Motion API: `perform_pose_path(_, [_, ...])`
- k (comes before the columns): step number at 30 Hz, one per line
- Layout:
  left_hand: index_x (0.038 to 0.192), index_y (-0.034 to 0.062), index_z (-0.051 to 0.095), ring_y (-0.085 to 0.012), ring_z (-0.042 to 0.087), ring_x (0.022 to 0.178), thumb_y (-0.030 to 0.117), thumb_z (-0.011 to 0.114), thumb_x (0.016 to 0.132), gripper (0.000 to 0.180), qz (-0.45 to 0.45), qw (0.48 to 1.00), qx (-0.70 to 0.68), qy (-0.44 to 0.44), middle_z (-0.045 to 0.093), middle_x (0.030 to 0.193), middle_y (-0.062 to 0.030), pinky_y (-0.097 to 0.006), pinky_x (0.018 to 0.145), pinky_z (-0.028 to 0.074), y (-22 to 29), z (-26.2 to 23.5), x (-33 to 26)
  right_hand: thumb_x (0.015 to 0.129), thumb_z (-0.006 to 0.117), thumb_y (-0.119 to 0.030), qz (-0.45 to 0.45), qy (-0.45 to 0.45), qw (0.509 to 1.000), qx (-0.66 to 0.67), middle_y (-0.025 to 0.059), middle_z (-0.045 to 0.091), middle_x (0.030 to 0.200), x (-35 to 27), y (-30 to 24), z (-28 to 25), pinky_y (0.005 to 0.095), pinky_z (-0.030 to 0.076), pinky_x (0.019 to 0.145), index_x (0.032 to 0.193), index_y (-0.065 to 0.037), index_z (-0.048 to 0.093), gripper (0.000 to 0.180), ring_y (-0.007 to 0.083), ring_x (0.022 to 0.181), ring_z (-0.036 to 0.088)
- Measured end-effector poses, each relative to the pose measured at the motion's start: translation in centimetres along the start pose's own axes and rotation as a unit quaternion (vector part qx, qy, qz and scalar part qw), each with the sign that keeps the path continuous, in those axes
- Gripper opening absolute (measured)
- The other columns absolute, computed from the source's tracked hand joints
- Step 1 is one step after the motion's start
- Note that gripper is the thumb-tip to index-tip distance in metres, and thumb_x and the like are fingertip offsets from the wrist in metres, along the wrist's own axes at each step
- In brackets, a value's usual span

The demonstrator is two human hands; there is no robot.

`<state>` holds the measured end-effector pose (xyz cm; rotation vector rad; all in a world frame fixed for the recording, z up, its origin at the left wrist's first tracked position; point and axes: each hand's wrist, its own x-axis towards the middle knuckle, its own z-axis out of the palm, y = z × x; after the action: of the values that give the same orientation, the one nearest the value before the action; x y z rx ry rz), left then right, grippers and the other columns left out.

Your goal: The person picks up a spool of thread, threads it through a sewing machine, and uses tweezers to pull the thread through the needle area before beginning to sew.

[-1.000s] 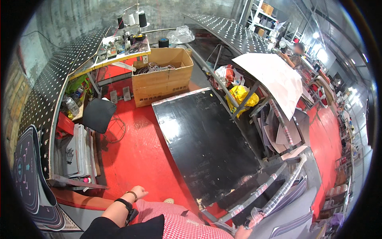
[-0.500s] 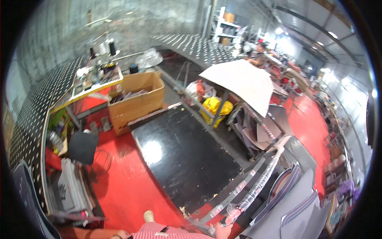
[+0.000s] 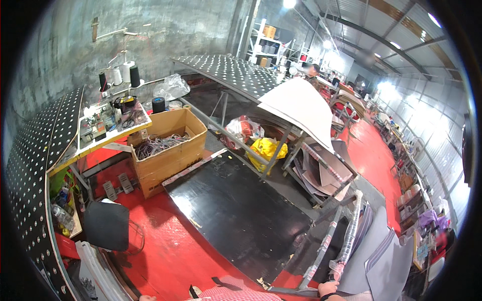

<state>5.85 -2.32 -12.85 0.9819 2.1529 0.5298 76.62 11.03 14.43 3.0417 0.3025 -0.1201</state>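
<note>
— Down at the bottom edge, right of centre, what is the right hand (image 3: 327, 288) doing?
— It sits closed on the near end of a grey metal bar (image 3: 296, 290) that runs leftward along the bottom edge; only the knuckles and a dark wristband show, so how tight the grip is I cannot tell

— And the left hand (image 3: 146, 298)?
— Just a sliver of it peeks in at the bottom left edge; open or closed, I cannot tell, and nothing is visibly in it

— What lies nearest the right hand?
— A clear plastic-wrapped roll (image 3: 347, 236) leans up from just beside it toward the right of centre, beside a slanted metal frame rail (image 3: 324, 246). Grey fabric sheets (image 3: 381, 256) hang at the lower right

— And in the middle of the frame?
— A large black board (image 3: 236, 210) lies flat over the red floor (image 3: 170, 251). Above it to the left stands an open cardboard box (image 3: 168, 150) full of cords, next to a worktable with thread spools (image 3: 118, 78). A black stool seat (image 3: 106, 226) is at the lower left, and a yellow bag (image 3: 266, 149) sits above the board's upper right
</note>
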Motion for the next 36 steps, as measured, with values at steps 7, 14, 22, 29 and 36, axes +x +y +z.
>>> perform_pose_path(7, [0.068, 0.0044, 0.060, -0.0388, 0.055, 0.074, 0.039, 0.051, 0.080, 0.038, -0.008, 0.995, 0.040, 0.086, 0.059, 0.071, -0.0184, -0.048, 0.069, 0.043, 4.7, -2.8, 5.0, 0.080, 0.049, -0.015, -0.580, -0.218, 0.695, -0.365, 0.0123, 0.062, 0.090, -8.6, -18.4, -2.4, 0.0417, 0.048, 0.065, 0.088, 0.000, 0.063, 0.022, 0.0274, 0.080, 0.060])
perform_pose_path(14, [0.080, 0.0059, 0.067, -0.0218, 0.063, 0.074, 0.027, 0.068, 0.074, 0.022, -0.281, 0.910, -0.256, 0.164, 0.066, 0.076, -0.0112, -0.035, 0.070, 0.049, 13.0, -4.7, 11.6, 0.076, 0.049, 0.000, -0.632, -0.441, 0.625, -0.122, 0.0207, 0.058, 0.062, -15.3, -45.4, 5.6, 0.0428, 0.046, 0.039, 0.074, 0.012, 0.057, 0.015, 0.0323, 0.048, 0.057])
perform_pose_path(22, [0.128, -0.0051, 0.037, -0.0293, 0.047, 0.116, 0.033, 0.073, 0.071, 0.078, -0.402, 0.748, -0.434, 0.300, 0.046, 0.126, -0.0232, -0.033, 0.096, 0.038, 9.8, -4.2, 19.3, 0.076, 0.055, 0.005, -0.616, -0.509, 0.601, 0.019, 0.0091, 0.061, 0.071, -34.8, -61.2, 3.4, 0.0282, 0.050, 0.055, 0.087, 0.006, 0.059, 0.012, 0.0173, 0.058, 0.060])
perform_pose_path(29, [0.131, -0.0124, 0.026, -0.0326, 0.032, 0.128, 0.039, 0.078, 0.064, 0.100, -0.453, 0.572, -0.488, 0.479, 0.031, 0.137, -0.0256, -0.037, 0.104, 0.027, -2.3, -6.0, 26.6, 0.078, 0.056, 0.000, -0.649, -0.368, 0.518, -0.418, 0.0021, 0.062, 0.081, -28.8, -59.3, 10.0, 0.0286, 0.052, 0.063, 0.086, -0.004, 0.062, 0.011, 0.0167, 0.072, 0.063])
perform_pose_path(36, [0.118, -0.0018, 0.049, -0.0264, 0.054, 0.103, 0.027, 0.079, 0.068, 0.065, -0.328, 0.476, -0.660, 0.480, 0.055, 0.115, -0.0126, -0.041, 0.090, 0.043, -0.4, -11.2, 31.0, 0.081, 0.059, -0.010, -0.787, -0.280, 0.129, -0.534, 0.0039, 0.065, 0.083, -26.8, -65.0, 13.1, 0.0284, 0.051, 0.067, 0.100, -0.004, 0.061, 0.020, 0.0163, 0.074, 0.064])
